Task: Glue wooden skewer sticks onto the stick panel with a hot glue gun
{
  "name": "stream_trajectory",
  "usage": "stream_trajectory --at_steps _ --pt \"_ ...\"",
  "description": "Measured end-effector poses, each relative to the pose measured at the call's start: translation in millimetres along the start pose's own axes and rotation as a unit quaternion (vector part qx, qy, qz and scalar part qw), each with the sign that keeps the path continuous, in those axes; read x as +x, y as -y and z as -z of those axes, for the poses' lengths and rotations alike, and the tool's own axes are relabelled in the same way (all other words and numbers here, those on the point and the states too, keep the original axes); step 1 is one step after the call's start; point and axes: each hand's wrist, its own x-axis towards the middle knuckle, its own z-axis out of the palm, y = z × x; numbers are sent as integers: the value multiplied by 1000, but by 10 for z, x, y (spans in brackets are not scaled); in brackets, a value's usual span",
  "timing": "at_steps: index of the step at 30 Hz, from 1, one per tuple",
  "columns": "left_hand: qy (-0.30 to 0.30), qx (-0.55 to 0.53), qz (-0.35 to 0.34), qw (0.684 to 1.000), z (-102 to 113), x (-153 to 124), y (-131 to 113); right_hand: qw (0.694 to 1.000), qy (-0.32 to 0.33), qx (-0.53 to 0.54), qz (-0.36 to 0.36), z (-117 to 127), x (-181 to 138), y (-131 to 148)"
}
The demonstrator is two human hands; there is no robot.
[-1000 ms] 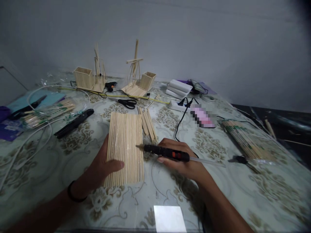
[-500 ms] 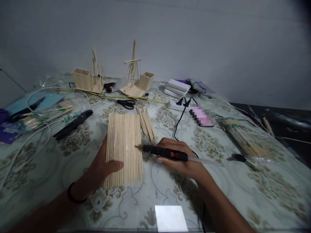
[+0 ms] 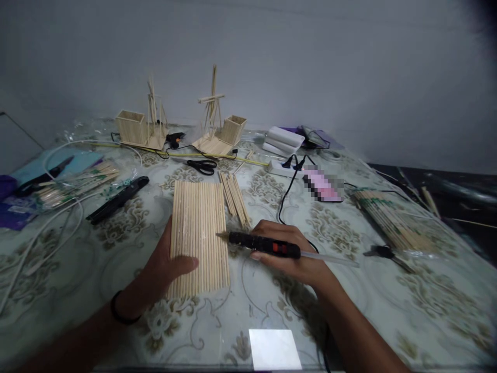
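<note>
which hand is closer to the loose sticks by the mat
Right. The right hand, holding the glue gun, is just short of the loose sticks; the left hand holds the mat at its other edge.

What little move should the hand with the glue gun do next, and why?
Probably draw the glue gun in the right hand slowly along the right edge of the stick panel. Its nozzle sits at that edge, about midway. The left hand holds the panel steady by its left side, and the loose sticks lie just beside that edge.
</note>
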Motion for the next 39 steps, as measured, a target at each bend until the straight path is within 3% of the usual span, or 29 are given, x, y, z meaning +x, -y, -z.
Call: stream_trajectory --at_steps 15,39 --pt "-5 35 -33 999 40 19 25 1000 -5 12 -4 -12 -21 -24" --pt "-8 37 -26 999 49 12 32 1000 -15 1 -9 -38 -11 -2"
